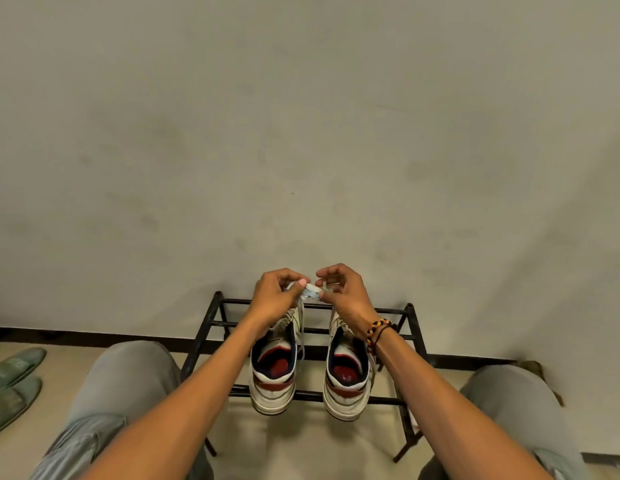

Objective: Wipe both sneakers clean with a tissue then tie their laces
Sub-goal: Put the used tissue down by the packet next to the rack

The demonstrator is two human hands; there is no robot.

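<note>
Both hands, left hand and right hand, pinch the left sneaker's lace (tying stage, seemingly), so next they must pull the knot snug.

Rack stood on floor against wall. Two sneakers side by side on rack, heels toward person: left sneaker, right sneaker. Left hand and right hand above front of left sneaker, near each other, laces between their fingers. Knees either side of rack. Pair of slippers on floor far left, near wall.
</note>
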